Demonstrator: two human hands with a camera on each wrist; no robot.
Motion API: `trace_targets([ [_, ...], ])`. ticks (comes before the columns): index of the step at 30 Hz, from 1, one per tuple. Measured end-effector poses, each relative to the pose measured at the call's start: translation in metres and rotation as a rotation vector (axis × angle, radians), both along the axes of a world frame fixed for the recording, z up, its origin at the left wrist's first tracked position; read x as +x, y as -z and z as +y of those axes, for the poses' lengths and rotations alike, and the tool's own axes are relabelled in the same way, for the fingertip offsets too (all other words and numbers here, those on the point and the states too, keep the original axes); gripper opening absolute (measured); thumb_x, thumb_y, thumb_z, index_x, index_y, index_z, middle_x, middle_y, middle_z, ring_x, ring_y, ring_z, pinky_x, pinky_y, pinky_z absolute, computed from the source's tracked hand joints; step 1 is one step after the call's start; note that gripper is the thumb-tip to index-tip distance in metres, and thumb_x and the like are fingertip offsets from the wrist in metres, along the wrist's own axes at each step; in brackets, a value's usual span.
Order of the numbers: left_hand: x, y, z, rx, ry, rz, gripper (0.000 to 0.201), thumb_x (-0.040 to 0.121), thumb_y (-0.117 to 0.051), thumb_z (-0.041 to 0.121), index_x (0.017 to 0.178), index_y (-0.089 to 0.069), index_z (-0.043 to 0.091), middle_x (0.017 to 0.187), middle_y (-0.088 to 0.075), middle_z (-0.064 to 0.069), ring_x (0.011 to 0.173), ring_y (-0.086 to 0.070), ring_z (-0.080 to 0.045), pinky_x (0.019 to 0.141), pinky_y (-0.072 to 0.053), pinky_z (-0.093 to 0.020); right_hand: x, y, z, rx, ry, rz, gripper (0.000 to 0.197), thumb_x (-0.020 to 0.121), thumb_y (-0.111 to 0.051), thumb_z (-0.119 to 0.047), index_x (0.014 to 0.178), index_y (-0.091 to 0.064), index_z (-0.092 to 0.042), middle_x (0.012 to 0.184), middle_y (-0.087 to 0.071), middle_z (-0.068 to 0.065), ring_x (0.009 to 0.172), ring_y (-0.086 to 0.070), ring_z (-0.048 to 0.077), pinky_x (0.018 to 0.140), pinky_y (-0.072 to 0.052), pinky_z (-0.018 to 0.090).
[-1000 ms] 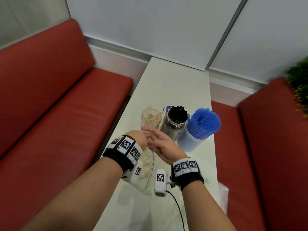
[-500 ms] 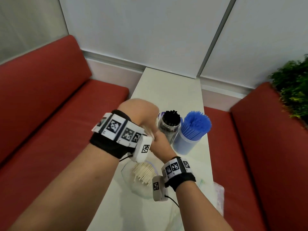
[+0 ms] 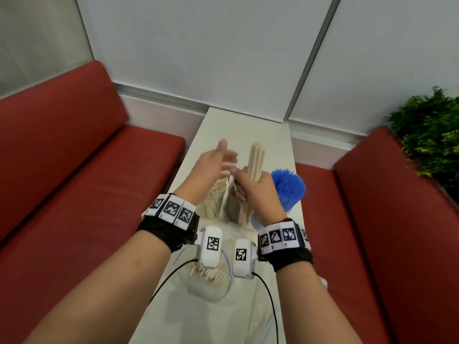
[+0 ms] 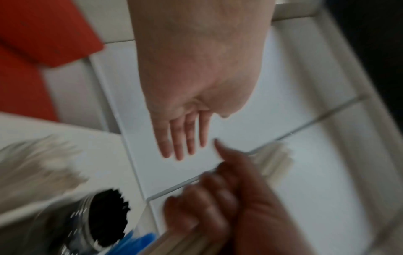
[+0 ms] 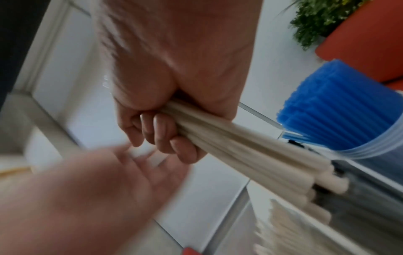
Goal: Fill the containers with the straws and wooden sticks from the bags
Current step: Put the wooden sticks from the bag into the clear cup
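Head view: two red padded benches [image 3: 74, 170] flank a long, narrow white table [image 3: 236, 130] that runs away from the person toward a pale wall. A leafy green plant [image 3: 429, 130] sits behind the bench to the right of the table. On the table, a clear plastic bag [image 3: 211, 286] lies nearest the person, with pale wooden sticks spilling from it. Beyond the bag stand three containers in a row: a clear cup [image 3: 213, 199] packed with thin wooden sticks at the table's left edge, a shiny tin [image 4: 72, 222] of black straws in the middle, and a translucent tub [image 5: 370, 155] of bright blue straws [image 3: 288, 187] at the right edge. Above these containers the right hand [image 3: 258, 192] is raised, fingers curled tightly round a bundle of smooth, pale, round sticks [image 3: 255, 162] held upright. The left hand [image 3: 211, 170] is lifted just left of that bundle, flat, fingers straight and together, holding nothing, blurred. Both wrists wear black bands with checkered markers.
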State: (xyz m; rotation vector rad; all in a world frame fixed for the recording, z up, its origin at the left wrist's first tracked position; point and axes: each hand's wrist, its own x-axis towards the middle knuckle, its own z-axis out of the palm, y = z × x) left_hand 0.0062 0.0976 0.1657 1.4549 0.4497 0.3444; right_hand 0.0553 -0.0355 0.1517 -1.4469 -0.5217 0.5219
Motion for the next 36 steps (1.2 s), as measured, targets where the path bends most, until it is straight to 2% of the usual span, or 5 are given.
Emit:
trace_targets([
  [9, -0.015, 0.048, -0.032, -1.058, 0.388, 0.26, 0.033, 0.096, -0.053, 0.019, 0.117, -0.059, -0.006, 0.114, -0.061, -0.02, 0.111, -0.062, -0.031, 0.1, -0.051, -0.037, -0.008, -0.031, 0.007, 0.154, -0.022, -0.011, 0.027, 0.09, -0.072, -0.017, 0.07, -0.055, -0.02, 0.057, -0.048, 0.005, 0.055, -0.049, 0.021, 0.066, -0.046, 0.04],
  [13, -0.015, 0.06, -0.026, -1.045, 0.311, 0.329, 0.027, 0.097, -0.049, 0.023, 0.08, -0.058, 0.005, 0.071, -0.051, -0.005, 0.044, -0.05, -0.009, 0.032, -0.038, -0.011, -0.011, -0.029, 0.009, 0.157, -0.005, 0.022, 0.039, 0.095, -0.069, -0.019, 0.063, -0.047, -0.019, 0.053, -0.041, 0.002, 0.05, -0.045, 0.019, 0.063, -0.048, 0.035],
  [15, -0.014, 0.068, -0.023, -1.043, 0.283, 0.352, 0.027, 0.096, -0.05, 0.024, 0.075, -0.054, 0.008, 0.062, -0.046, -0.002, 0.034, -0.036, -0.005, 0.025, -0.018, -0.011, -0.01, -0.026, 0.009, 0.103, 0.007, 0.01, 0.043, 0.097, -0.067, -0.023, 0.061, -0.044, -0.017, 0.052, -0.04, 0.003, 0.051, -0.048, 0.021, 0.062, -0.048, 0.034],
  [27, -0.017, 0.123, 0.014, -0.615, -0.026, 0.478, 0.035, 0.103, -0.037, 0.026, 0.087, -0.057, 0.002, 0.065, -0.052, -0.009, 0.043, -0.039, -0.013, 0.034, -0.026, -0.017, 0.056, -0.023, 0.015, -0.343, -0.096, -0.182, 0.017, 0.086, -0.073, -0.014, 0.087, -0.072, 0.003, 0.073, -0.07, 0.028, 0.051, -0.063, 0.027, 0.052, -0.055, 0.03],
  [36, -0.038, 0.142, 0.03, -0.123, 0.951, 0.925, 0.032, 0.088, -0.048, -0.003, 0.115, -0.063, -0.01, 0.113, -0.067, -0.027, 0.097, -0.068, -0.033, 0.095, -0.053, -0.04, 0.083, 0.029, 0.1, -0.473, 0.082, -0.302, 0.018, 0.088, -0.066, -0.012, 0.084, -0.069, 0.005, 0.059, -0.066, 0.014, 0.046, -0.064, 0.021, 0.045, -0.051, 0.025],
])
